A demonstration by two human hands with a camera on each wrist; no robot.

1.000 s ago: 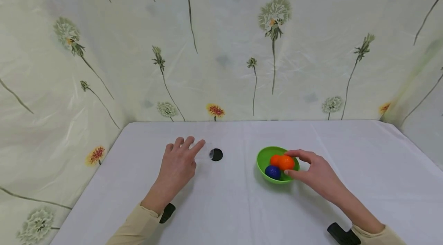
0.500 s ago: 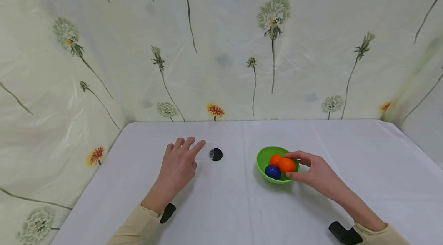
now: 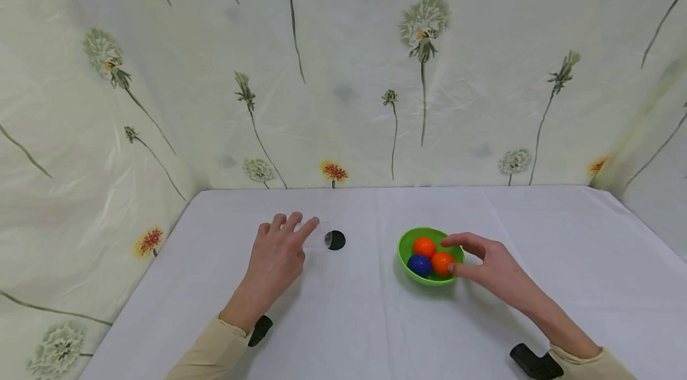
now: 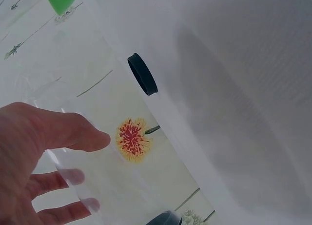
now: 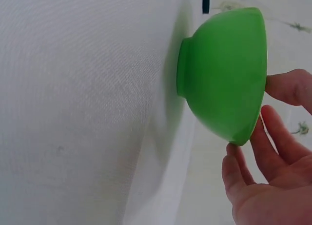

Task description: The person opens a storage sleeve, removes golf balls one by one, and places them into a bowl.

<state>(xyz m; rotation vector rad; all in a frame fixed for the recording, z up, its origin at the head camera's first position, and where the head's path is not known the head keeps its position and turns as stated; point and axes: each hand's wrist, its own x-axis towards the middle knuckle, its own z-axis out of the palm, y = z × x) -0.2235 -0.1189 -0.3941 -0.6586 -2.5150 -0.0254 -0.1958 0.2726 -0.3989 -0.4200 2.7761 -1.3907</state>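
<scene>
A green bowl (image 3: pixel 405 247) on the table holds two orange balls, one at the back (image 3: pixel 424 247) and one at the right (image 3: pixel 442 263), and a blue ball (image 3: pixel 420 265). Over the bowl's right rim reaches my right hand (image 3: pixel 496 269), thumb and index finger parted. Its thumb overlaps the right orange ball; other fingers are at the bowl's outside in the right wrist view. My left hand (image 3: pixel 275 253) holds a clear, see-through container (image 3: pixel 316 238), with fingertips showing through its wall in the left wrist view. Close to it lies a round black lid-like piece (image 3: pixel 338 240).
White cloth covers the table (image 3: pixel 376 320). A flower-printed sheet (image 3: pixel 343 117) rises behind its far edge and at both sides. Each wrist wears a black device, one at the left sleeve (image 3: pixel 260 330) and one at the right (image 3: pixel 537 361).
The right orange ball has left my right finger and thumb and sits lower in the bowl; the blue ball has shifted slightly left. My right finger and thumb have parted. The left hand stays put.
</scene>
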